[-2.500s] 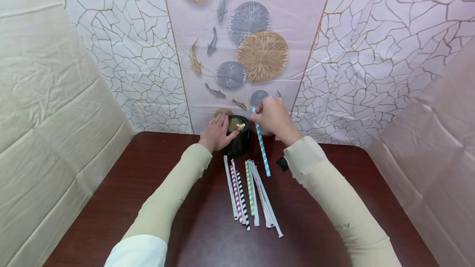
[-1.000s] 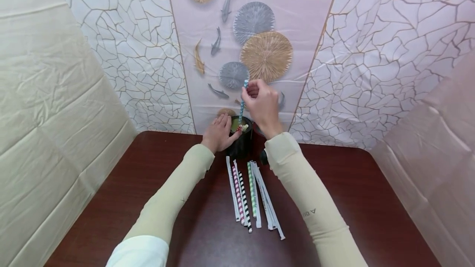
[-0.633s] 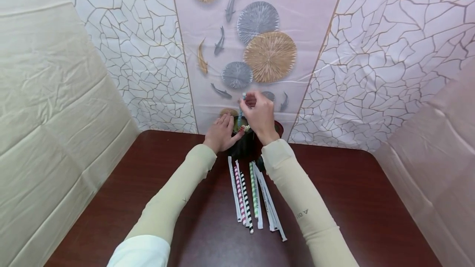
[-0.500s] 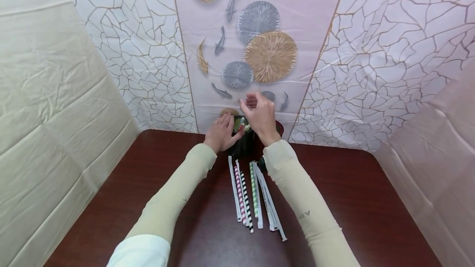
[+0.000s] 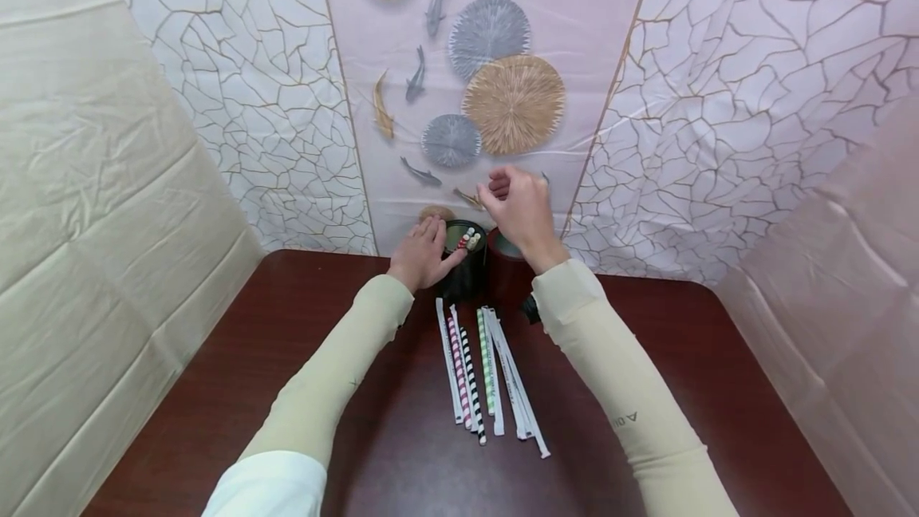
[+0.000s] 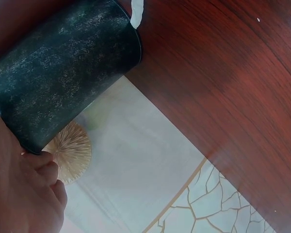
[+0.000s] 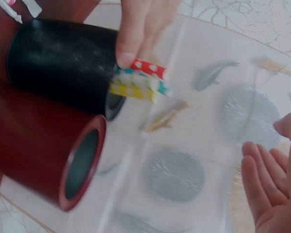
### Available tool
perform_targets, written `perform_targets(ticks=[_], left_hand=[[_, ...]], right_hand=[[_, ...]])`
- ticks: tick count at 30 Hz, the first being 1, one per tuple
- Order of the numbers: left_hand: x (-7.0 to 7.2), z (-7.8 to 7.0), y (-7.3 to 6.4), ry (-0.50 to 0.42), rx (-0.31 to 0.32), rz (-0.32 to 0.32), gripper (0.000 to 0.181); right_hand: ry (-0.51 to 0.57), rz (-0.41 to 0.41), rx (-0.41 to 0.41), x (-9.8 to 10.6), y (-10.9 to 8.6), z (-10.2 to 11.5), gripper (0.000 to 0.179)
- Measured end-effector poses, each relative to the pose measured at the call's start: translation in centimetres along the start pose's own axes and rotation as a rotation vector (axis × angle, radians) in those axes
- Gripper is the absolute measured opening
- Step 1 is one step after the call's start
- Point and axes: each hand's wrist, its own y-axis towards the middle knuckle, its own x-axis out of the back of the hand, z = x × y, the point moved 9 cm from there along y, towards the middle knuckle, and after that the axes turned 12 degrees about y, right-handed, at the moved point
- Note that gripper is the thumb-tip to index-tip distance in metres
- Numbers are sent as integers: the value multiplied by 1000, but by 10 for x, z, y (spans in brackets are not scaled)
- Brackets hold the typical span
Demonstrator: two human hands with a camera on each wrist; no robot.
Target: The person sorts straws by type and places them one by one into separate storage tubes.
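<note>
In the head view, my left hand (image 5: 420,254) grips the rim of a black cup (image 5: 465,274) at the back of the table, with the thumb across its near side. Several polka-dot paper straws (image 7: 140,82), red, teal and yellow among them, stand in the cup and poke above its rim, beside my left thumb. My right hand (image 5: 522,210) is raised to the right of the black cup, its fingers loosely bent and holding nothing. Below it stands a dark red cup (image 5: 506,250), partly hidden by the right wrist.
In front of the cups lie striped straws, pink (image 5: 459,373), black (image 5: 472,385) and green (image 5: 485,361), among white paper-wrapped straws (image 5: 518,385). A patterned cloth (image 5: 646,182) hangs directly behind the table's back edge.
My right hand carried the blue dotted straw over the black cup, lowered it in and let go. It has since drawn slightly right. The left hand has stayed at the cup.
</note>
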Motion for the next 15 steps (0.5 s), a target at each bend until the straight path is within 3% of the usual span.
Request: perform_targets(ticks=[6,15], left_hand=[[0,0,-1,-16,4,5,88],[-3,1,3,-13,6,4,89]], right_hand=[[-84,121,-77,10,1,9,27],[-233,329,-130,11,-8,23,28]])
